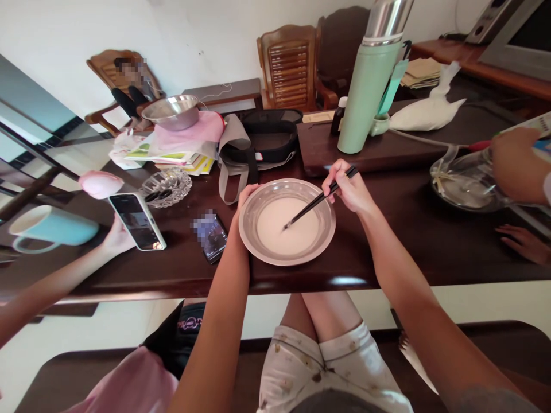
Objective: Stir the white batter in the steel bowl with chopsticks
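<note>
A wide metal bowl (287,259) stands near the table's front edge, holding a pale, milky liquid (275,226). Around its left rim curls my left hand (246,198), most of its fingers hidden behind the bowl. My right hand (346,186) is over the bowl's right rim, closed on a pair of black chopsticks (316,202). Their tips slant down to the left and dip into the liquid. Just left of my left forearm lies a dark phone (213,238) with its screen lit.
Another person's hand (118,236) holds up a white phone (140,221) beside a blue mug (55,226). Behind my bowl are a black-and-grey bag (262,140) and a tall green thermos (365,97). At right, someone's hand (520,160) is over a bowl with clear plastic (465,186).
</note>
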Demonstrator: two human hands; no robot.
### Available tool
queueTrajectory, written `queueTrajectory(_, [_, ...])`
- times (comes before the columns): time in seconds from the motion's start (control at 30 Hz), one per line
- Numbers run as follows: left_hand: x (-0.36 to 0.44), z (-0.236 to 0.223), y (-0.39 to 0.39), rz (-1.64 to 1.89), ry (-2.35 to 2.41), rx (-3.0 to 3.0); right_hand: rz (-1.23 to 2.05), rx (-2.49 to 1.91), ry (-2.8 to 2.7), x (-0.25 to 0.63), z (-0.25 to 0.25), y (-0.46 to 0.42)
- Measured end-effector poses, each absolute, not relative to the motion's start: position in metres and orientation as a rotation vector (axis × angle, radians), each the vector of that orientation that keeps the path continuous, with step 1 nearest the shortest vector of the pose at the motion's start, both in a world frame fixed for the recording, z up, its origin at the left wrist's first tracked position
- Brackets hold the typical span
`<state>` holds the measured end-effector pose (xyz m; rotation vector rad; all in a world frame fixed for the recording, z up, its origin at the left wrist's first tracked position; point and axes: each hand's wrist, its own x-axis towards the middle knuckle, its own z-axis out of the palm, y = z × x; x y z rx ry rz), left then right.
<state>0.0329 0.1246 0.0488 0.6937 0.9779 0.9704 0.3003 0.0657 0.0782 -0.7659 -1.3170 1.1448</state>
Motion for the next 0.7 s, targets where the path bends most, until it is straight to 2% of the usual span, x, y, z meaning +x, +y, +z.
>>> queueTrajectory(0.1, [0.034, 0.05, 0.124, 0.976, 0.985, 0.683, 1.151, -0.808, -1.28, 0.311, 0.084, 0.064])
queueTrajectory(0.33, [0.036, 0.053, 0.121, 0.974, 1.006, 0.676, 1.498, -0.737, -1.418, 0.307, 0.084, 0.057])
queueTrajectory(0.4, [0.035, 0.054, 0.121, 0.971, 1.005, 0.686, 1.443, -0.766, -1.432, 0.301, 0.081, 0.059])
queueTrajectory(0.57, [0.034, 0.057, 0.121, 0.948, 1.004, 0.729, 1.048, -0.853, -1.271, 0.303, 0.081, 0.068])
queueTrajectory(0.7, [0.038, 0.051, 0.126, 0.931, 1.025, 0.764, 1.096, -0.869, -1.29, 0.303, 0.083, 0.064])
